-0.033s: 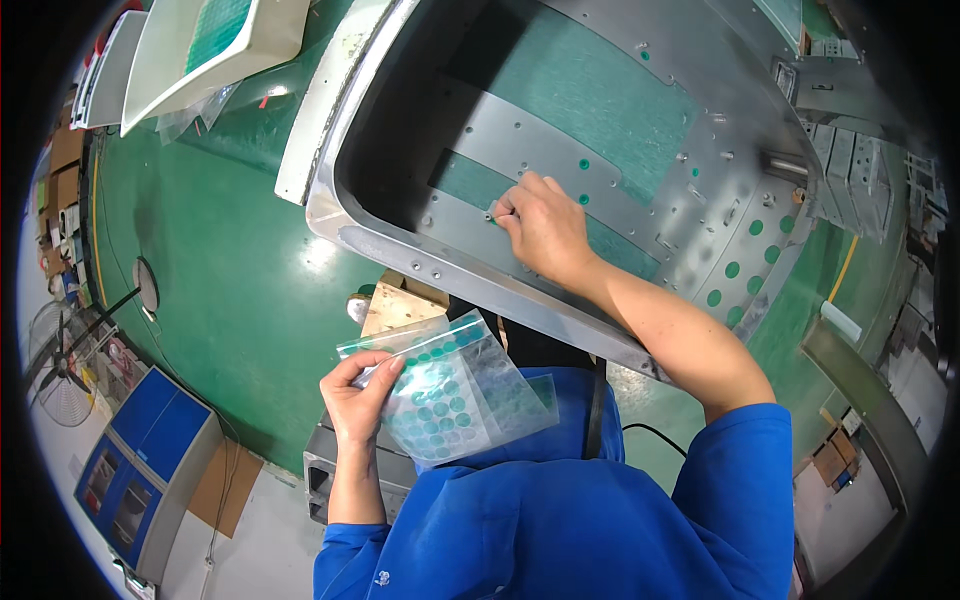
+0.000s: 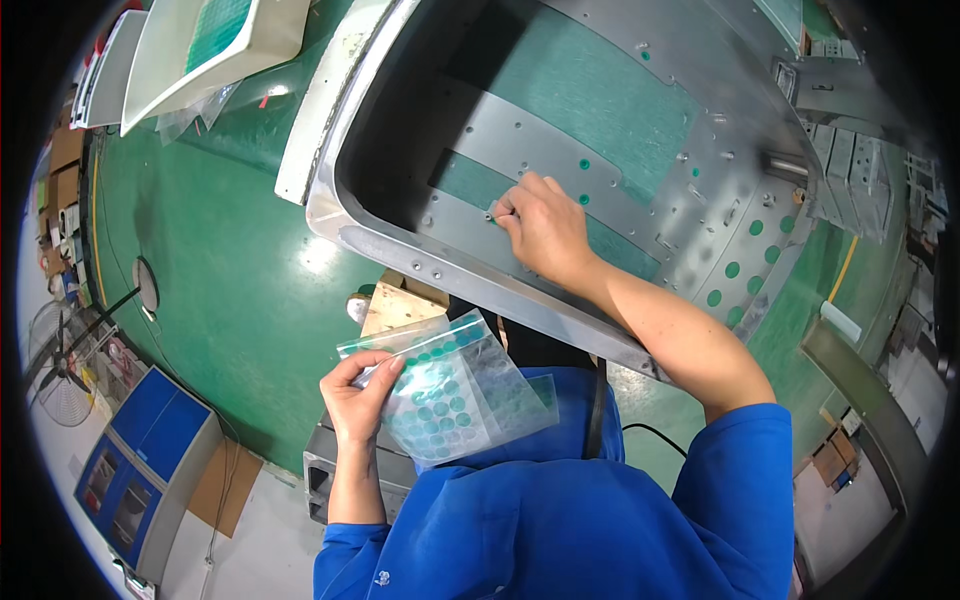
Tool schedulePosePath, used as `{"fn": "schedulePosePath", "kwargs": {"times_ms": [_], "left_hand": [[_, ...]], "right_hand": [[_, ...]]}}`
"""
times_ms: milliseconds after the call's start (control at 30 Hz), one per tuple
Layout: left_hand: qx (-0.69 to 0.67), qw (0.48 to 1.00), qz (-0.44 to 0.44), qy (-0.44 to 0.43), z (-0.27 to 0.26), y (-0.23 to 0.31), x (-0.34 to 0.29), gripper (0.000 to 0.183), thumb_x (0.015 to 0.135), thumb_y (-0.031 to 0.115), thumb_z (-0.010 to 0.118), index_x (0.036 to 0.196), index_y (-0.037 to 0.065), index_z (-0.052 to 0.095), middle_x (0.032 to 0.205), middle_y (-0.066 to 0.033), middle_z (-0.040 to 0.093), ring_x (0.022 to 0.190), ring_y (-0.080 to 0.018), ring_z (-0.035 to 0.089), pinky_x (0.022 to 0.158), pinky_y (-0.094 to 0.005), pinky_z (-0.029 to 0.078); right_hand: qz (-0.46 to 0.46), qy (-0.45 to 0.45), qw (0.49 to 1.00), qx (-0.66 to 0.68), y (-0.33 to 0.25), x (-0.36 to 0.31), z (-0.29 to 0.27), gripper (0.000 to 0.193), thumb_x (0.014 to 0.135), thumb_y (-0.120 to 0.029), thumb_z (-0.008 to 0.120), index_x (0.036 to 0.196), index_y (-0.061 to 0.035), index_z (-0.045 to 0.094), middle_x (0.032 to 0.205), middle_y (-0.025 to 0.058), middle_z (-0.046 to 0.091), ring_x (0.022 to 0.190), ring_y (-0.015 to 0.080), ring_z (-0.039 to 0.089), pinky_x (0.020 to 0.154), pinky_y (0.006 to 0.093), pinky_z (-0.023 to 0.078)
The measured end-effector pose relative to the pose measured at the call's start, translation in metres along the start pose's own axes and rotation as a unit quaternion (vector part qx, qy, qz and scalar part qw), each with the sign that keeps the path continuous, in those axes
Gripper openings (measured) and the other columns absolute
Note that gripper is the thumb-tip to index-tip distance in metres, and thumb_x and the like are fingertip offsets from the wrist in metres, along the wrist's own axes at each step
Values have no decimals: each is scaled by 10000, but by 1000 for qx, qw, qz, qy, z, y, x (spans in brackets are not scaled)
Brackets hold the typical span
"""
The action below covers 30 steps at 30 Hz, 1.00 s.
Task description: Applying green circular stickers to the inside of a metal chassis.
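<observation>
Green floor [image 2: 220, 280] is seen left of the left hand [image 2: 358, 398], a wooden block [image 2: 400, 308] ahead of that hand, the metal housing [image 2: 545, 138] beneath the right hand [image 2: 545, 228], which is pinched closed, whether on anything cannot be told, and a clear bag [image 2: 500, 375] containing green discs [image 2: 441, 410] is gripped by the left.
</observation>
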<state>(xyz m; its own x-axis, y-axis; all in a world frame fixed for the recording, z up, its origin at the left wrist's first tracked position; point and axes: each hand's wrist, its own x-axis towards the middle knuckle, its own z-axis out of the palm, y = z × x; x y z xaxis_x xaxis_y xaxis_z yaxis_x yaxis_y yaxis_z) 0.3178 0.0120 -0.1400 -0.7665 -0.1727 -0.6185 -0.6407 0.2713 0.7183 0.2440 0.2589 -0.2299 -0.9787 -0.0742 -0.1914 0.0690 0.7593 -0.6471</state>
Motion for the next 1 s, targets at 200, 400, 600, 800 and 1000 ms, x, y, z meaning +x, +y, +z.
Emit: {"fn": "schedulePosePath", "kwargs": {"times_ms": [200, 400, 600, 800, 1000], "left_hand": [[0, 1000, 4, -1, 0, -1, 2, 130, 670, 68, 723, 744, -10, 650, 699, -27, 619, 648, -76, 537, 624, -203, 421], [0, 1000, 4, -13, 1, 1, 4, 127, 674, 71, 721, 751, -6, 654, 702, -23, 621, 652, -75, 541, 623, -204, 423], [9, 1000, 0, -22, 4, 1, 4, 124, 676, 70, 719, 757, 0, 656, 708, -20, 625, 658, -72, 546, 623, -203, 425], [10, 999, -4, -36, 8, 4, 6, 116, 679, 60, 715, 757, -1, 653, 712, -22, 626, 662, -73, 548, 623, -203, 426], [10, 999, -2, -53, 10, 6, 6, 106, 685, 47, 707, 759, -4, 651, 715, -27, 627, 663, -77, 550, 621, -201, 427]], "right_hand": [[-10, 30, 999, 9, 0, -2, 1, 22, 701, -106, 610, 722, -114, 610, 770, 42, 523, 768, 241, 529, 641, 366, 442], [4, 30, 999, 25, 1, -1, 1, 54, 697, -104, 631, 742, -130, 620, 744, 17, 554, 717, 219, 562, 585, 346, 432], [25, 16, 999, 25, -1, 2, -2, 28, 700, -100, 623, 717, -122, 629, 765, 9, 577, 703, 212, 576, 572, 338, 436], [25, 19, 999, 26, 0, 5, -1, 18, 697, -109, 622, 684, -113, 633, 751, 11, 593, 664, 216, 585, 557, 335, 438], [33, 16, 999, 22, -1, 5, -2, 19, 688, -111, 627, 671, -112, 632, 742, 5, 595, 651, 215, 588, 550, 332, 439]]}}
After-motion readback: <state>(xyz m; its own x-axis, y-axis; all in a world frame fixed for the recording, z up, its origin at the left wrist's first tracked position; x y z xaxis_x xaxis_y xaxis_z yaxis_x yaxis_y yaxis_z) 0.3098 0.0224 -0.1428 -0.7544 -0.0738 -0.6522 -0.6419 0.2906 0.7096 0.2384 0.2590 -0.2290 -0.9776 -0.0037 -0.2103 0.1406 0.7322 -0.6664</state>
